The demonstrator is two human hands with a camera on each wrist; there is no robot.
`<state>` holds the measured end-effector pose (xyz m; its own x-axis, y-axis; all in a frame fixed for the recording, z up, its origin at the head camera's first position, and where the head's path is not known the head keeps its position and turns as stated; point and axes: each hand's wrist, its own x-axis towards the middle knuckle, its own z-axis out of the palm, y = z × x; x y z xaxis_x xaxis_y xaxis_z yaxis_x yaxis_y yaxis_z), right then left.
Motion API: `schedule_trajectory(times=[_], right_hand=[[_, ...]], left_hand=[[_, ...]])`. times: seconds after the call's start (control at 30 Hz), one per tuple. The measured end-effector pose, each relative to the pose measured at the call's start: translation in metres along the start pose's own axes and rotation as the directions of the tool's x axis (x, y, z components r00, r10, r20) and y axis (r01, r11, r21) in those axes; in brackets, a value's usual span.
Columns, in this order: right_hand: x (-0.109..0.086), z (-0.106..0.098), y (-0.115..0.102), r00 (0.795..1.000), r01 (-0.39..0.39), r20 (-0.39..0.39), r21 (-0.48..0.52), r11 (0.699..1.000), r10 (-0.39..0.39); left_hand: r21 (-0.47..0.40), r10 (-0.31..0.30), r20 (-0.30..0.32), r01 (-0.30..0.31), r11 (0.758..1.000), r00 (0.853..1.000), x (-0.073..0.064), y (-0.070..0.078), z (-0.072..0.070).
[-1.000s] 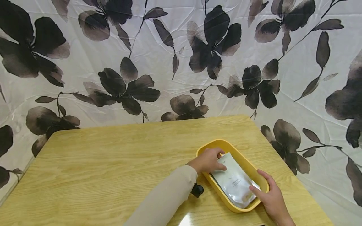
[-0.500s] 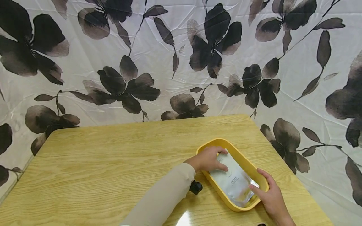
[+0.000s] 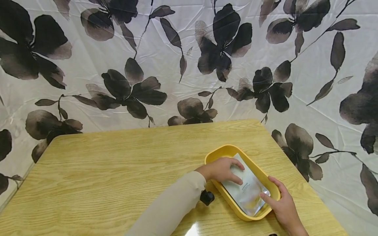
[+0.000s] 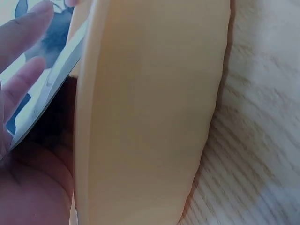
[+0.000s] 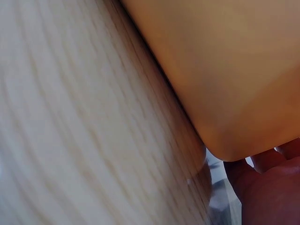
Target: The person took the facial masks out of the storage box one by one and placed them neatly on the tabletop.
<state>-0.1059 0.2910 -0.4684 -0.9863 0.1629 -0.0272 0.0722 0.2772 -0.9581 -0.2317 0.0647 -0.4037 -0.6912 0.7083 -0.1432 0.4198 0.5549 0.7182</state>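
A flat, shiny silver-white pouch (image 3: 250, 195) lies inside a yellow, round-cornered rectangular tray (image 3: 228, 148) on the yellowish wood-grained worktop (image 3: 118, 177). The left hand (image 3: 222, 169) is over the pouch — fingers relaxed and parted — while the right hand (image 3: 282, 204) grips the tray's near end, thumb over the rim.

Both hands (image 3: 225, 169) (image 3: 284, 206) are at a yellow tray (image 3: 225, 151) containing a packet (image 3: 248, 198).
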Motion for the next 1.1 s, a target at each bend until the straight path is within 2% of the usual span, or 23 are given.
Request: schedule_trajectory(times=[0.23,0.5,0.9,1.1], right_hand=[[0.0,0.0,0.0,1.0,0.018,0.004,0.016,1.0,-0.018],[-0.001,0.0,0.002,0.999,0.039,0.0,0.012,0.999,-0.039],[-0.002,0.001,0.001,1.0,0.022,-0.006,0.038,0.999,-0.022],[-0.001,0.001,0.0,1.0,-0.007,-0.012,0.032,0.999,0.007]], left_hand=[[-0.022,0.011,-0.027,-0.011,1.0,1.0,0.0,0.0,0.002],[-0.093,-0.001,-0.055,-0.005,0.996,0.998,-0.002,-0.004,0.001],[-0.195,-0.055,-0.13,0.029,0.98,0.99,-0.012,-0.011,-0.014],[-0.27,-0.077,-0.166,0.029,0.962,0.983,-0.018,-0.019,-0.022]])
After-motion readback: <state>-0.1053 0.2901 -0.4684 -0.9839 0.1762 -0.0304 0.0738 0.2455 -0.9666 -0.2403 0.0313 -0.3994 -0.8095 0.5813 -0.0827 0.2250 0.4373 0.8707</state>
